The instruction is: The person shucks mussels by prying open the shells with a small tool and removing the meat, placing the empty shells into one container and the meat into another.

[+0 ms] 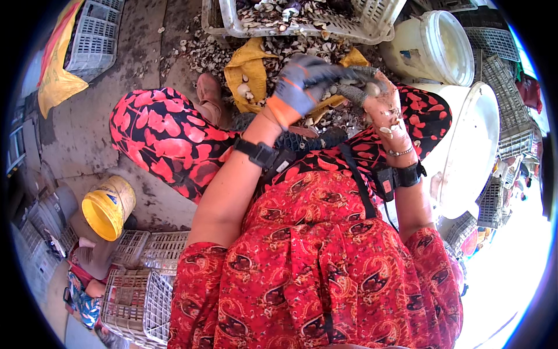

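My left hand [298, 89] wears a grey fabric glove with an orange cuff. Its fingers are blurred and reach across to my right hand [383, 102], so what they hold cannot be told. Grey knit covers some fingers of the right hand, while the rest is bare and dotted with wet shell bits. A small pale rounded lump [372, 89], perhaps a shellfish, shows between the right hand's fingers. Below both hands, broken shells [283, 52] lie in a heap with pieces of yellow sack [246, 74] among them.
Beyond the heap stands a pale plastic crate [305, 31] holding shells. A white bucket [429, 48] and a large white tub [473, 152] are at the right. A yellow bucket [109, 207] lies tipped at the left, near stacked crates [135, 301]. Another person's arm [93, 288] shows behind.
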A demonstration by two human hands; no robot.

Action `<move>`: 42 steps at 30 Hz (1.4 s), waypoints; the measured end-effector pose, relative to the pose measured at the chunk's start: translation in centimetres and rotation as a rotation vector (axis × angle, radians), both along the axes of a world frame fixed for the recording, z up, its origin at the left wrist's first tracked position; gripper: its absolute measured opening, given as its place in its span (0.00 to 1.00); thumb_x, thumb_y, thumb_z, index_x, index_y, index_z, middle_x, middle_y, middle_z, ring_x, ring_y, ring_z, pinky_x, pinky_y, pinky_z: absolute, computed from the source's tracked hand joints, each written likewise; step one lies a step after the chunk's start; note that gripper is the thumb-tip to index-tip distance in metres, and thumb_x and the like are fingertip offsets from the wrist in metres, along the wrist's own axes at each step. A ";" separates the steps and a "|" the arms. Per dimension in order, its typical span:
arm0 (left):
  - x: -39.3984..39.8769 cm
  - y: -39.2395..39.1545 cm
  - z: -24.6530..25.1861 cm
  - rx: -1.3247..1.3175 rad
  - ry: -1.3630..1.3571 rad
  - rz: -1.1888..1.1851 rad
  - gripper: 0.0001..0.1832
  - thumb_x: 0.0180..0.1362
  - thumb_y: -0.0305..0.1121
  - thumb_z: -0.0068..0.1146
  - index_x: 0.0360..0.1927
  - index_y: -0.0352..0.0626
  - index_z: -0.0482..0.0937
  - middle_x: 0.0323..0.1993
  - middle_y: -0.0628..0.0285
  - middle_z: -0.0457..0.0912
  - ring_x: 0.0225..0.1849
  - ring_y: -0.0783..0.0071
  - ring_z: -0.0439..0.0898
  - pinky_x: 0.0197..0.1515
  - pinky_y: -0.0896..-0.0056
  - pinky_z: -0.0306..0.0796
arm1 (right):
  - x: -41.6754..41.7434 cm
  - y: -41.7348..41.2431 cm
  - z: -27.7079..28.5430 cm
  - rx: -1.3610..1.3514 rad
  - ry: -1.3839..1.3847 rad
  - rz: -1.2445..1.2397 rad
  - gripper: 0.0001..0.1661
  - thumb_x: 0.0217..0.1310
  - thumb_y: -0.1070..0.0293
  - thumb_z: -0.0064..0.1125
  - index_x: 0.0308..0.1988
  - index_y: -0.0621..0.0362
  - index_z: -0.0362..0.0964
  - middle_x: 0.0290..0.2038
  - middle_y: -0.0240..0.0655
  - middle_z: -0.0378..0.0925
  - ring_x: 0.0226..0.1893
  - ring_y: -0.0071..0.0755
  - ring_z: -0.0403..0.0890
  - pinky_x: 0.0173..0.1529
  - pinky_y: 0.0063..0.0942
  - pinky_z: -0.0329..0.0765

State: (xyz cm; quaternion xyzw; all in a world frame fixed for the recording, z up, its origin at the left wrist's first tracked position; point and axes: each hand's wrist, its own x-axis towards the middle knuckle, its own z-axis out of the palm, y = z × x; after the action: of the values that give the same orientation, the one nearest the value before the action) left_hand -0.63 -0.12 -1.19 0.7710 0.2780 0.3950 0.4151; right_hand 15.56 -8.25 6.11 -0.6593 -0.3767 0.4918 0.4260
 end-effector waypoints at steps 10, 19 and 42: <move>-0.4 1.2 -1.2 -0.215 -0.058 0.147 0.18 0.40 0.23 0.55 0.38 0.48 0.81 0.33 0.58 0.78 0.36 0.58 0.75 0.42 0.63 0.70 | -0.5 0.3 1.6 -0.004 0.002 0.027 0.25 0.44 0.69 0.69 0.43 0.63 0.67 0.38 0.31 0.78 0.38 0.19 0.76 0.46 0.19 0.72; -0.8 1.3 -0.8 -0.104 0.043 0.136 0.15 0.46 0.24 0.55 0.39 0.49 0.81 0.32 0.57 0.77 0.38 0.57 0.75 0.43 0.63 0.70 | -0.7 0.5 2.0 0.074 -0.046 0.022 0.25 0.46 0.70 0.68 0.41 0.68 0.65 0.35 0.32 0.77 0.36 0.18 0.75 0.42 0.18 0.73; -0.5 0.7 -0.9 -0.638 -0.110 0.224 0.14 0.48 0.24 0.58 0.40 0.45 0.81 0.36 0.59 0.81 0.41 0.65 0.77 0.43 0.70 0.71 | 0.1 -0.6 1.6 0.074 0.211 -0.085 0.21 0.57 0.69 0.54 0.50 0.64 0.64 0.45 0.43 0.74 0.47 0.35 0.75 0.50 0.32 0.75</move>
State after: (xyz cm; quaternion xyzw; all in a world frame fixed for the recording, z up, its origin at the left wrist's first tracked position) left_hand -1.17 0.59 -2.13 0.5445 0.4477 0.3726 0.6036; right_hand 15.63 -8.83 7.72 -0.6030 -0.3194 0.5259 0.5078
